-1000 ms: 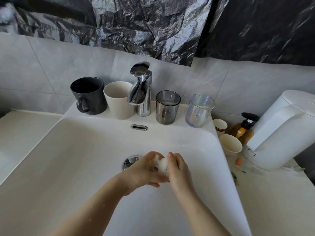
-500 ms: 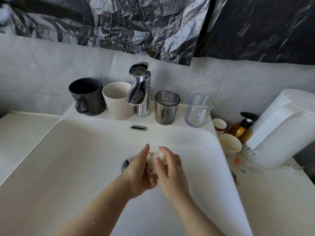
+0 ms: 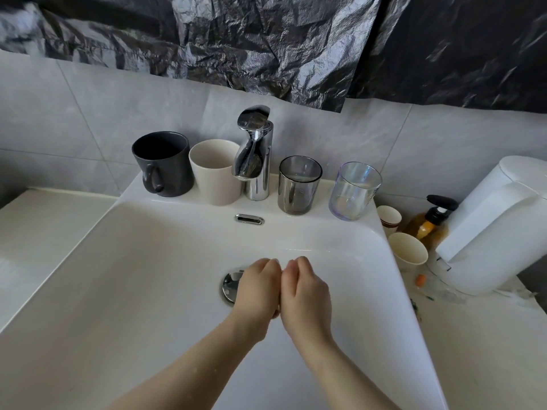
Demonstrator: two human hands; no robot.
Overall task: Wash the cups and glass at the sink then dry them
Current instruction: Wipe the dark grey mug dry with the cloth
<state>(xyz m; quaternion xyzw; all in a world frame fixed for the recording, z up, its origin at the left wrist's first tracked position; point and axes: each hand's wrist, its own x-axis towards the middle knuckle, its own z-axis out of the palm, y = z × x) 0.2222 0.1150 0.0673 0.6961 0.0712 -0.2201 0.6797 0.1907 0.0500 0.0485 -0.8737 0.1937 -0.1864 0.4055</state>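
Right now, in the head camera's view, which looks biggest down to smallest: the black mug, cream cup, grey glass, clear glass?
1. black mug
2. cream cup and clear glass: too alike to rank
3. grey glass, the narrowest
All share the sink ledge, about equally far, so nearness hardly skews this.

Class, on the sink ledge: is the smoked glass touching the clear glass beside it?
Apart. The head view shows bare white ledge between the smoked glass and the clear glass.
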